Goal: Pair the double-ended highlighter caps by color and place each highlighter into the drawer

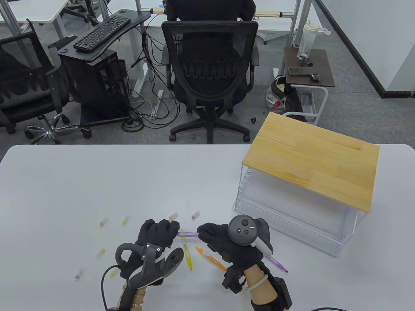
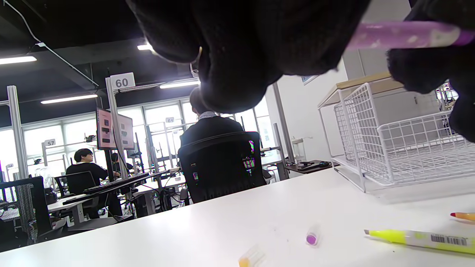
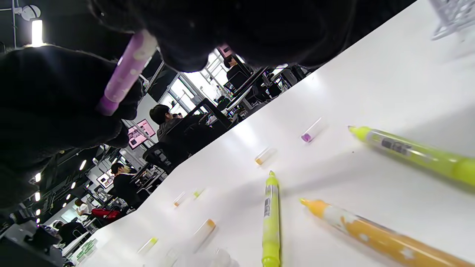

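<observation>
Both hands pinch one purple pen [image 1: 188, 233] above the table: left hand [image 1: 158, 234] at 9 o'clock, right hand [image 1: 216, 238] at 3. Wrong cap color could go on. Purple cap [image 1: 195, 214] lies at 12.

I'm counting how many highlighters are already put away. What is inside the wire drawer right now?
Nothing shows inside the wire drawer: its pulled-out part is bare in the table view and the left wrist view. The wooden top covers the rear part, so that stays unseen.
</observation>
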Action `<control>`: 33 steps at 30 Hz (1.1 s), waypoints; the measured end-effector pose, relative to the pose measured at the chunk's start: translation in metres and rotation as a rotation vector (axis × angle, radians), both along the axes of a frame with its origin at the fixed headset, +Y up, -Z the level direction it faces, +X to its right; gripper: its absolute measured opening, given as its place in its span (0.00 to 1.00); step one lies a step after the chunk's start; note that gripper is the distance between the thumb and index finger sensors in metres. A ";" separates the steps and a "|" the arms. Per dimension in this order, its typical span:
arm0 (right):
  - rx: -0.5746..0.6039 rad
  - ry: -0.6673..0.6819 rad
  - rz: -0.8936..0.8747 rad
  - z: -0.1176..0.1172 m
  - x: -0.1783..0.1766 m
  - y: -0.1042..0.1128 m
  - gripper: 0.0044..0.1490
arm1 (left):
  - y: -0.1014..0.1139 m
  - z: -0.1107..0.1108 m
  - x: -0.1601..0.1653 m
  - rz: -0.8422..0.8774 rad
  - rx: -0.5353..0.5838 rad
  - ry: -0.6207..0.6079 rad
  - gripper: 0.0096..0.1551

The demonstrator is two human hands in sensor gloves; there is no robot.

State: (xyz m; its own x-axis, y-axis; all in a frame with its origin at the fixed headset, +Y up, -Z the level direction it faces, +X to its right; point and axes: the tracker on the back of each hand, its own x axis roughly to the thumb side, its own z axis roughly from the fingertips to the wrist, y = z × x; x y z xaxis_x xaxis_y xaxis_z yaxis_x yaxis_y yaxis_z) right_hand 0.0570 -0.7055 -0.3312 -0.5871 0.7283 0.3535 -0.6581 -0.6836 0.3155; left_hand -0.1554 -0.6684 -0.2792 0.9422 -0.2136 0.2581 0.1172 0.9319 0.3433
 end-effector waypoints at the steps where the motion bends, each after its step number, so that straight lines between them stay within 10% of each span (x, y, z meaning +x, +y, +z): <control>1: -0.009 0.007 -0.005 0.000 0.000 0.000 0.28 | 0.000 0.000 0.000 -0.001 0.000 -0.003 0.26; 14: -0.012 0.036 0.027 0.001 -0.011 0.001 0.30 | 0.006 0.000 -0.014 0.067 -0.032 0.021 0.31; 22: 0.310 -0.267 0.373 0.015 -0.010 0.027 0.29 | -0.007 -0.011 -0.021 0.051 -0.087 0.053 0.41; 33: 0.392 -0.572 0.656 0.024 0.070 0.072 0.28 | -0.016 -0.022 -0.033 0.116 -0.224 0.064 0.48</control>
